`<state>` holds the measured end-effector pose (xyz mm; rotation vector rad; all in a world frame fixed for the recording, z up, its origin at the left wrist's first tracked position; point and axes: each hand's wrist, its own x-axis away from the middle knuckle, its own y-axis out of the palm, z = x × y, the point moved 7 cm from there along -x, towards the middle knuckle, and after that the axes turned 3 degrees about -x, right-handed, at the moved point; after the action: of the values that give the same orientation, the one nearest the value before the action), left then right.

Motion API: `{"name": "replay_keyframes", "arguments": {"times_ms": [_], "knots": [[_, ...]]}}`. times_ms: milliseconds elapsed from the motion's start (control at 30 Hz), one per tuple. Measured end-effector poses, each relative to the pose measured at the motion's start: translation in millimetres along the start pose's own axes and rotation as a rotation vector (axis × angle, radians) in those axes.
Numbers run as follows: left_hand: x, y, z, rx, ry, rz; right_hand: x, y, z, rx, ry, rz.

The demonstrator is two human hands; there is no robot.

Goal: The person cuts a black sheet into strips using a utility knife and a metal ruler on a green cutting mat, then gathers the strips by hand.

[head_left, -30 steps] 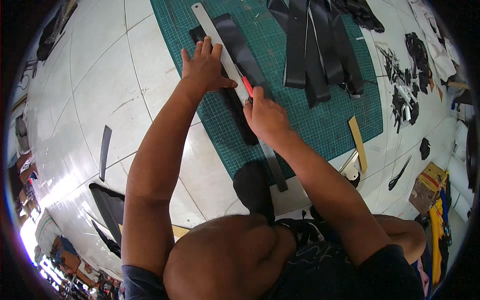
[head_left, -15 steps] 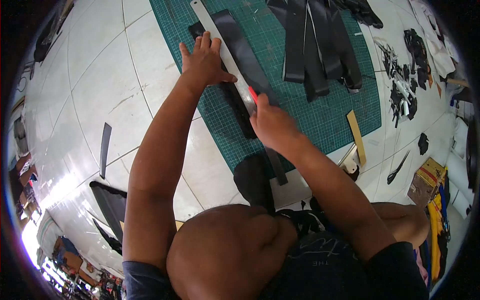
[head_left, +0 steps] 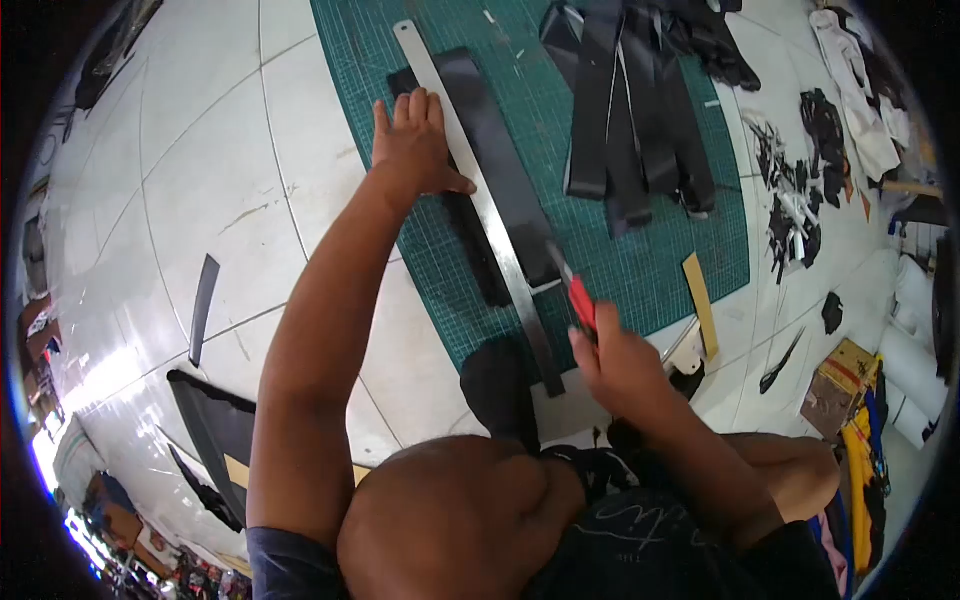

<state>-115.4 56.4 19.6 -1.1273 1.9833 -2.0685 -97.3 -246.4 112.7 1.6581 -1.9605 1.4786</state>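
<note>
My left hand (head_left: 415, 150) lies flat on a long metal ruler (head_left: 487, 215), its thumb stretched across the ruler and the other fingers pointing away. Beneath the ruler's edges are a wide dark strip (head_left: 495, 150) on the right and a narrower black piece (head_left: 468, 240) on the left. Both rest on the green cutting mat (head_left: 660, 280). My right hand (head_left: 625, 365) is closed around a red cutter (head_left: 582, 300), whose blade points up and left, off the ruler, near the wide strip's lower end.
Several long dark strips (head_left: 630, 110) lie on the mat's upper right. A tan strip (head_left: 701, 305) crosses its lower right edge. Scissors (head_left: 782, 362), black and white scraps (head_left: 795, 210) and a brown box (head_left: 840, 382) are on the tiled floor to the right. My foot (head_left: 497, 385) is by the mat's near edge.
My right hand has moved down and right with the cutter, away from the ruler. More of the wide strip's lower end shows. My left hand remains on the ruler.
</note>
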Motion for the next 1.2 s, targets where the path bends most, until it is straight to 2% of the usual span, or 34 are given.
{"name": "replay_keyframes", "arguments": {"times_ms": [33,100,233,433,600,700,933,1033,1200], "knots": [[0.3,0.2,-0.9,-0.007,-0.004,0.000,-16.4,-12.4,-11.7,-0.083,-0.012,0.048],[-1.5,-1.3,-2.8,-0.017,-0.014,0.007,-65.9,-20.0,-15.4,-0.048,-0.051,0.199],[-2.6,4.4,-7.5,0.047,-0.015,0.019,-172.6,-33.9,-76.6,-0.005,-0.206,0.340],[-4.0,-0.4,-5.7,0.025,-0.002,-0.033,-241.4,-37.4,-127.5,0.062,-0.103,0.243],[-5.3,2.2,-6.0,0.046,0.015,0.020,-258.7,-34.2,-130.7,0.076,-0.100,0.202],[-4.9,2.9,-6.2,0.045,0.016,0.030,-261.5,-33.2,-131.2,0.082,-0.163,0.284],[-5.5,6.6,-7.4,0.061,0.018,0.039,-270.8,-33.4,-131.7,0.002,-0.094,0.195],[-12.0,8.4,-9.2,0.036,0.015,0.038,-256.7,-26.0,-119.9,0.011,-0.092,0.143],[-6.8,6.2,-8.4,0.065,0.002,0.044,-179.5,2.0,-75.3,-0.009,-0.004,0.032]]}}
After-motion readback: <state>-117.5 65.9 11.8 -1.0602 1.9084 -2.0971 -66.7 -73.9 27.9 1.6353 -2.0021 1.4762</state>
